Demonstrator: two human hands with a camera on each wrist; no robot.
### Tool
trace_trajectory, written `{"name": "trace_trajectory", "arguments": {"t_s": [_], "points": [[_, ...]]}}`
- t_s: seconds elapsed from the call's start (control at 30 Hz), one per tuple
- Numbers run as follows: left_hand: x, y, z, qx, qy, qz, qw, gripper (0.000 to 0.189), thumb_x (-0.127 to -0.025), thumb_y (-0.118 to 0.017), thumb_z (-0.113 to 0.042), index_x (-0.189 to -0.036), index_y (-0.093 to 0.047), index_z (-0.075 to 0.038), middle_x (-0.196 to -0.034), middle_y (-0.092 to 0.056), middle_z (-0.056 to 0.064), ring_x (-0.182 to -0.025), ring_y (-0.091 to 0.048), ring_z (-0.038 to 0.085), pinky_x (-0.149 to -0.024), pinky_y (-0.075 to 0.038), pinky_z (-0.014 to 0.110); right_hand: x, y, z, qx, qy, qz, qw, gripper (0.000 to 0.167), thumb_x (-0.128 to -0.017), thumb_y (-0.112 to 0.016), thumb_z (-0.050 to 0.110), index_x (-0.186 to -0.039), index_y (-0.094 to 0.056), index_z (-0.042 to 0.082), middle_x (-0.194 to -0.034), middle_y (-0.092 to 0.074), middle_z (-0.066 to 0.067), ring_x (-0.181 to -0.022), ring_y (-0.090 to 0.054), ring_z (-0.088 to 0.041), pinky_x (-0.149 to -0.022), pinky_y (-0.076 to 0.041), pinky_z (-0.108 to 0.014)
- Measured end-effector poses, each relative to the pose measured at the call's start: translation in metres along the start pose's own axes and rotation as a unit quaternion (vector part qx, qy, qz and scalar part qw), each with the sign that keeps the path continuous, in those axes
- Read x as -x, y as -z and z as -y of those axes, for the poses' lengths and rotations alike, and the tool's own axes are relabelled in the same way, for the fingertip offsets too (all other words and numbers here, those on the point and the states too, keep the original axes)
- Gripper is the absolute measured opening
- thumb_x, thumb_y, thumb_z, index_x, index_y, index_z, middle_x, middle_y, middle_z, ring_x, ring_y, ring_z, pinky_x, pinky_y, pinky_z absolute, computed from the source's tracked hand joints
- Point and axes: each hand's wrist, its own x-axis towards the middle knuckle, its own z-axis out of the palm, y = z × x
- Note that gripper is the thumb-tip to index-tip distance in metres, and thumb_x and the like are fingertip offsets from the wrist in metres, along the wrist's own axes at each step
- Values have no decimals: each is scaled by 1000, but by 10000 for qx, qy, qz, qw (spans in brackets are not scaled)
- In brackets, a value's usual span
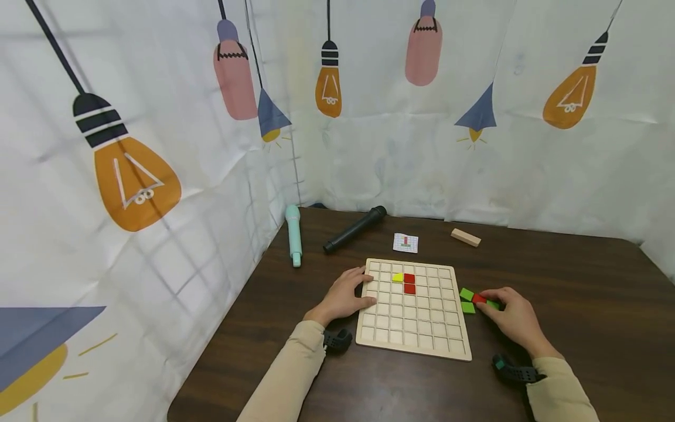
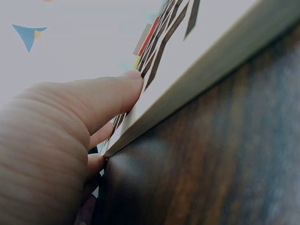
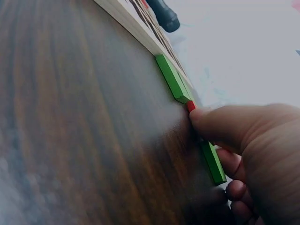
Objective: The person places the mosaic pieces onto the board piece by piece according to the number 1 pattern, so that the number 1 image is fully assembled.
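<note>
A pale wooden grid board (image 1: 440, 347) lies on the dark table. On it sit a yellow tile (image 1: 398, 278) and two red tiles, one (image 1: 409, 278) directly behind the other (image 1: 409, 289). My left hand (image 1: 344, 295) rests at the board's left edge, thumb and fingertips on the rim. Off the board's right side, my right hand (image 1: 512, 313) pinches a loose red tile (image 1: 479, 298) between thumb and fingers. Around that tile lie three green tiles, two near the board (image 1: 466, 294) (image 1: 467, 308) and one (image 3: 213, 162) partly under the right fingers.
Behind the board lies a small card (image 1: 405, 242) printed with a coloured grid pattern. A wooden block (image 1: 466, 237) is at the back right. A black microphone-shaped object (image 1: 354, 230) and a mint one (image 1: 294, 235) lie at the back left, before a printed curtain (image 1: 369, 158).
</note>
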Motion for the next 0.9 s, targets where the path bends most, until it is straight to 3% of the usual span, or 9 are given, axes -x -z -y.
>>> {"name": "trace_trajectory", "arguments": {"t_s": [0.13,0.37,0.67,0.9], "points": [[-1,-3,-1,-26,-36,47,10000,59,-90,-69,-42,-140,-54,-16,-157,-32,3,-146,-23,24,-114,-27,52,3,3,-1,-56,-106,-55,9999,27,-90,-72,28,-106,-72,6,-104,-65,-14,-86,-57,-27,-67,-46,-39],[-3,-2,-2,-36,-23,-20,10000,58,-90,-69,-41,-140,-54,-16,-157,-33,2,-146,-23,23,-114,-27,51,1,6,-1,-114,-244,-307,9992,34,-92,-69,29,-113,-70,3,-113,-65,-23,-97,-61,-41,-74,-50,-56],[-2,1,-3,67,-63,-17,10000,58,-90,-69,-41,-140,-54,-15,-157,-32,2,-147,-23,24,-114,-26,52,-2,-2,13,-225,196,-953,9950,28,-87,-75,19,-110,-71,4,-106,-65,-15,-90,-61,-33,-69,-48,-44],[1,0,1,10,35,-6,10000,58,-90,-69,-42,-140,-54,-17,-157,-33,1,-147,-23,23,-114,-26,51,-1,-14,34,-304,394,-924,9945,26,-86,-77,16,-109,-72,6,-103,-66,-9,-88,-62,-29,-69,-48,-39]]}}
